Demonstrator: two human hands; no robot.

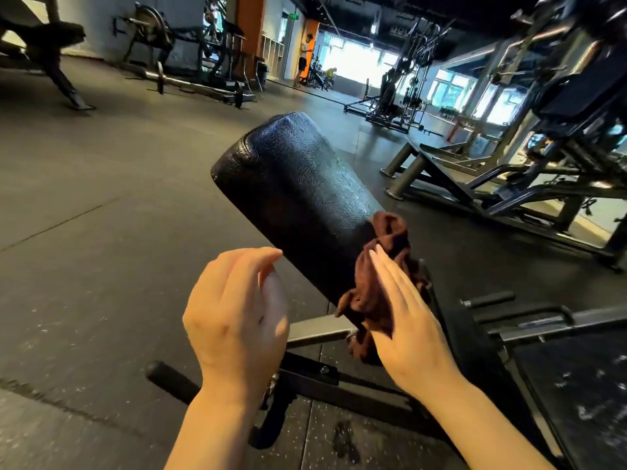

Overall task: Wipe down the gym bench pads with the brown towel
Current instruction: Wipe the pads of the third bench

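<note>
A long black bench pad [291, 184] slants up and away from me at the centre of the head view, its leather shiny. The crumpled brown towel [383, 266] lies against the pad's lower right side. My right hand [403, 317] presses the towel against the pad with straight fingers. My left hand [237, 310] hovers just left of the pad's lower end, fingers loosely curved, holding nothing. A second black pad [576, 385] lies at the lower right.
The bench's black steel frame [312, 371] and a foam roller bar [173, 378] stand below my hands. A large machine frame [509, 184] fills the right side. Barbell racks [190, 62] and a person [303, 59] are far back. Dark rubber floor [101, 198] spreads to the left.
</note>
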